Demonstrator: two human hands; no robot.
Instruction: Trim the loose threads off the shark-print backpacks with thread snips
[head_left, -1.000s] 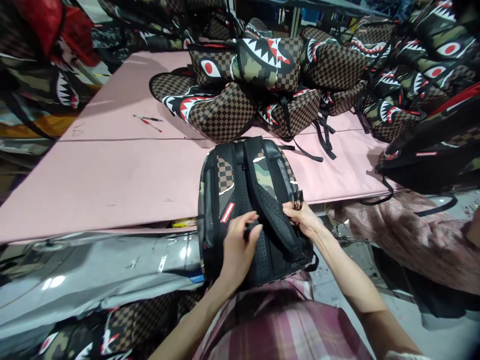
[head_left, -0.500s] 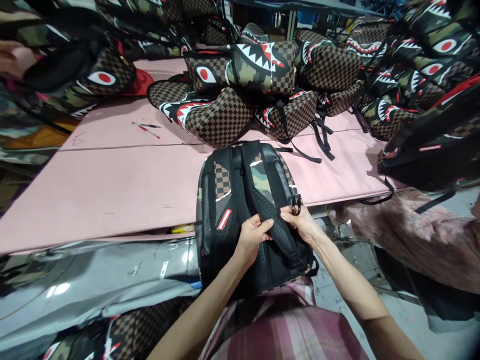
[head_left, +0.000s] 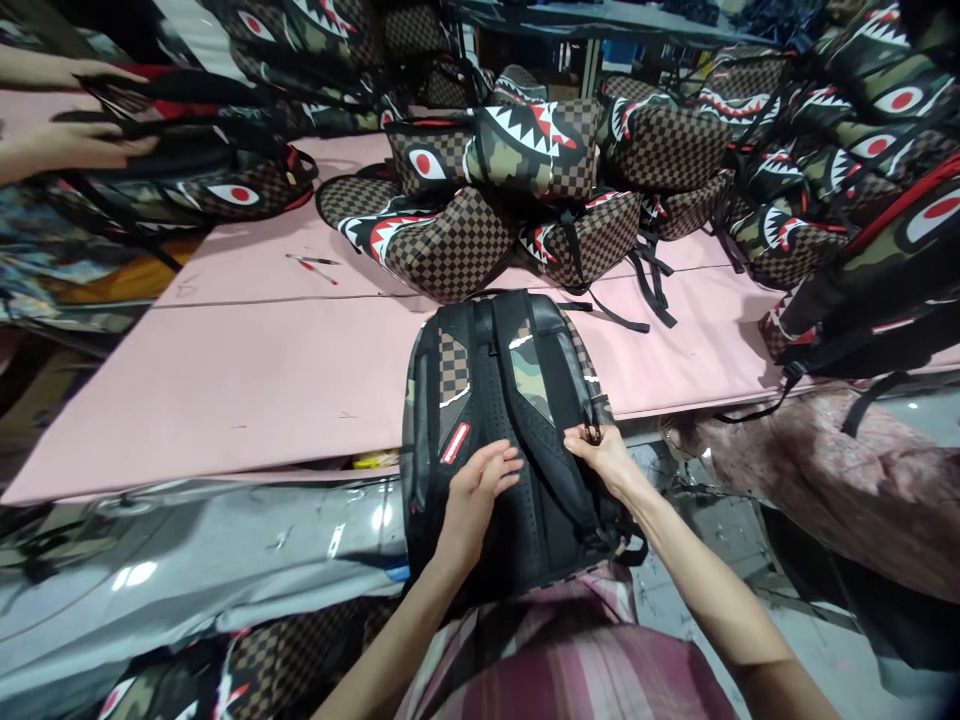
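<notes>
A black backpack (head_left: pixel 487 400) with checkered and camouflage patches lies straps-up, leaning on the table edge and my lap. Over its lower middle, my left hand (head_left: pixel 480 490) has its fingers slightly bent and apart, with nothing between them. My right hand (head_left: pixel 604 455) pinches the edge of the right shoulder strap (head_left: pixel 555 455), and a small black tool, perhaps snips, sticks up at its fingers. A red label (head_left: pixel 455 443) shows on the left strap.
Checkered shark-print bags (head_left: pixel 457 240) are piled across the back of the pink table (head_left: pixel 262 370). Two pens (head_left: pixel 313 262) lie at the left. Another person's hands (head_left: pixel 82 145) hold a bag at the far left. A black backpack (head_left: pixel 870 290) stands at the right.
My left hand has let go of the strap and moved left. At the far left, the other person's hands and bag have shifted. The view has moved slightly.
</notes>
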